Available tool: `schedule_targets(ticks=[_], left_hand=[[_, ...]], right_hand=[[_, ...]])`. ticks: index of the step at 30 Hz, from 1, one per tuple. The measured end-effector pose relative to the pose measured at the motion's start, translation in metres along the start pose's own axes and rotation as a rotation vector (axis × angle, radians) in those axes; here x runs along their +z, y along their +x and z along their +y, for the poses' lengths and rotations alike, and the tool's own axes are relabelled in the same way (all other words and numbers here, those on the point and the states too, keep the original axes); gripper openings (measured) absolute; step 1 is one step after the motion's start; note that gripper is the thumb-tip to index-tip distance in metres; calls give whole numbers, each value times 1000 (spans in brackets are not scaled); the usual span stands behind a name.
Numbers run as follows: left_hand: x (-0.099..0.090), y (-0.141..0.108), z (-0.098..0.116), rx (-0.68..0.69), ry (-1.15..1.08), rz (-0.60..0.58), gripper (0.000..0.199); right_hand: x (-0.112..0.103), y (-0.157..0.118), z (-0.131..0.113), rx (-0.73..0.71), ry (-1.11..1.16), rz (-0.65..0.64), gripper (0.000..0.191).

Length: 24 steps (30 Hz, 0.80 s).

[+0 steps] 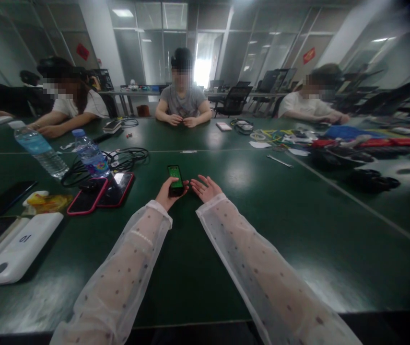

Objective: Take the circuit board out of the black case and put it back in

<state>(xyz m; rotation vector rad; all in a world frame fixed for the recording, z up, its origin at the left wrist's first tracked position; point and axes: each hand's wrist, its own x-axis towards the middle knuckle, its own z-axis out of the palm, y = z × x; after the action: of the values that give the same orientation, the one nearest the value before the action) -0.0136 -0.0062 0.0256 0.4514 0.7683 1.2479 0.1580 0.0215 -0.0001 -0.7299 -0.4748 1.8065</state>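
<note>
My left hand holds a small black phone with a lit green screen, its thumb lying across the display. Just to the right, my right hand is palm up with its fingers apart and nothing in it. A narrow gap separates its fingertips from those of my left hand. Both hands are over the dark green table, and sheer white dotted sleeves cover both forearms.
Left are two red-edged phones, two bottles, black cables and a white device. A wrench and piled cables lie right. Several people sit around the table.
</note>
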Motion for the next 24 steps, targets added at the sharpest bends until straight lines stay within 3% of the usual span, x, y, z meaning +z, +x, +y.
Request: schedule_targets(ticks=[11,19,22,24], left_hand=[[3,-3,-3,96,136,37,26],[4,4,-19,311,438,259,29],[7,1,-25,372,587,255,38],[10,-2,-29,389,601,189,39]], right_hand=[[3,-3,-2,4,7,27,23],[12,-9,9,50,-48,-23,24],[17,-5,19,36,-105,50,22],[20,-1,24,18,-110,94,21]])
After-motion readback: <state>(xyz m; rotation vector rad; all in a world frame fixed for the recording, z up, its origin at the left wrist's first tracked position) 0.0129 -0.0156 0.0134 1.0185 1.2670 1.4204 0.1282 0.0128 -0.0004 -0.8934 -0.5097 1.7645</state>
